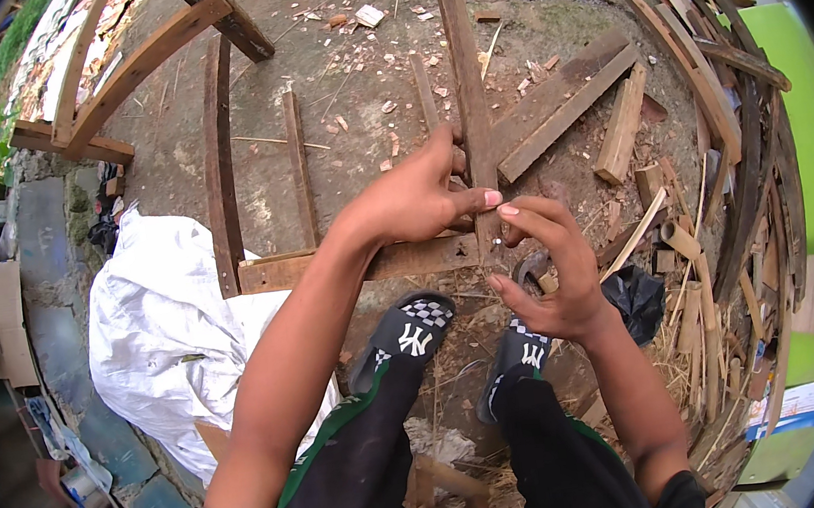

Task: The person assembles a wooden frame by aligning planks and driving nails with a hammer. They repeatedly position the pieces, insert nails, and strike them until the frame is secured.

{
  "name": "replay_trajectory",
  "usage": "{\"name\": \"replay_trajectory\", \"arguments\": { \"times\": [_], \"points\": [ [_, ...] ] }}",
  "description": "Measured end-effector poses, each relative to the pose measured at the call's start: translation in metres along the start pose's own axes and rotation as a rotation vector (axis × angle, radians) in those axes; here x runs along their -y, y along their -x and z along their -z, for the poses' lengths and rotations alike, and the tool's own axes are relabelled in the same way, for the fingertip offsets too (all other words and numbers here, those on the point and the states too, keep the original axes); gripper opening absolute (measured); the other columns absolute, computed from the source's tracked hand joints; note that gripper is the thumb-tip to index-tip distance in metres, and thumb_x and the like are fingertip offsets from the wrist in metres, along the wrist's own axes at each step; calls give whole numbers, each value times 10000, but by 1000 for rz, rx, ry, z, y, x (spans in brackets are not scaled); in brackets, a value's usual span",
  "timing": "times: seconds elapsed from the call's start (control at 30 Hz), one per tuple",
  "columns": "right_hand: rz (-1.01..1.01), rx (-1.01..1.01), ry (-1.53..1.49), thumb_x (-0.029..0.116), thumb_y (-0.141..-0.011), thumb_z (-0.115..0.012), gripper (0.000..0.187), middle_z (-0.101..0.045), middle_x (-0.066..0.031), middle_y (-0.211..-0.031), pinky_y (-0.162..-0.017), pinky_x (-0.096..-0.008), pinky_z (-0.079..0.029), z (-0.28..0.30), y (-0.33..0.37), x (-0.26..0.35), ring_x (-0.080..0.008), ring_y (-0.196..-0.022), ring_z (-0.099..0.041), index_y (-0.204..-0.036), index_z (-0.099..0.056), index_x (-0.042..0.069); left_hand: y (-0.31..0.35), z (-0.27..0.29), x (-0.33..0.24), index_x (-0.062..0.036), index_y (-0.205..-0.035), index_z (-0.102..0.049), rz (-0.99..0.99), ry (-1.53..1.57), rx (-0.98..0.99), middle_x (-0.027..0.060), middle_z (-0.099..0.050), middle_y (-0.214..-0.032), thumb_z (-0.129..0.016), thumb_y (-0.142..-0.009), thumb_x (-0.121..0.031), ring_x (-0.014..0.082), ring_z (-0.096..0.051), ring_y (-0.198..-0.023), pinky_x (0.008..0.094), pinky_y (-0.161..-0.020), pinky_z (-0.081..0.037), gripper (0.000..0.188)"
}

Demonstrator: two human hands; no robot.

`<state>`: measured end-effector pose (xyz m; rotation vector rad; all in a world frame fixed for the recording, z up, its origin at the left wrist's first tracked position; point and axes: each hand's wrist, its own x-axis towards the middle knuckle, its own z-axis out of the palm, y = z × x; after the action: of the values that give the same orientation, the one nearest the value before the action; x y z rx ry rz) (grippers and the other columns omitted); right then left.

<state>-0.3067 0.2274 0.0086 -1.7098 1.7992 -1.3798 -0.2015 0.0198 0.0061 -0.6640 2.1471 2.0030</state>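
My left hand (420,190) is closed round the right upright of a wooden frame, its thumb lying across the front of the wood. That upright (462,57) meets a wooden crosspiece (417,257) at the lower right corner. A small shiny nail head (497,242) shows on the wood at this joint. Just right of the corner is my right hand (560,272), its fingers curved and its thumb apart. Its fingertips are close to my left thumb, and I see nothing held in it. Partly behind the right hand lies a curved metal piece (532,266) whose kind I cannot make out.
A white sack (160,332) lies left of the frame. Wooden offcuts (621,124) and a long pile of timber (752,154) lie on the right, with a black plastic bag (636,303) nearby. Another wooden frame (140,69) stands at far left. My sandalled feet (415,325) are below the crosspiece.
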Motion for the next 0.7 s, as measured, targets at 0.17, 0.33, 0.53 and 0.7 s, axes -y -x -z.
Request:
{"name": "replay_trajectory", "arguments": {
  "times": [0.17,0.33,0.53,0.7],
  "points": [
    [-297,-40,-200,85,-758,-911,876,-468,-186,-1435,-963,-399,-559,-18,12,-7,-272,-1146,-611,-1498,-443,54,0,-1,-7,91,-1506,-262,27,31,-1,340,-554,-1354,-779,-956,-243,321,-661,-1156,418,-849,-636,826],
    [-321,-104,-281,78,-766,-904,943,-493,-175,-1525,-1045,-408,-510,-31,17,-22,-280,-1322,-576,-1558,-394,23,-1,0,-1,99,-1488,-302,-7,41,5,307,-564,-1362,-772,-961,-264,297,-664,-1141,418,-849,-630,794],
    [-194,-41,-101,65,-820,-831,547,-696,-195,-1323,-1004,-409,-552,-26,12,-20,-347,-1187,-693,-1344,-677,33,-2,1,6,93,-1472,-379,-126,-233,-90,267,-612,-1294,-742,-987,-320,247,-641,-1117,383,-865,-578,734],
    [-141,-57,-84,102,-824,-835,493,-739,-182,-1222,-945,-412,-577,-27,18,-29,-347,-1133,-715,-1299,-712,43,-1,-1,2,86,-1437,-434,-47,-43,-80,262,-643,-1257,-722,-992,-388,286,-645,-1125,396,-938,-539,711]
  ]
}}
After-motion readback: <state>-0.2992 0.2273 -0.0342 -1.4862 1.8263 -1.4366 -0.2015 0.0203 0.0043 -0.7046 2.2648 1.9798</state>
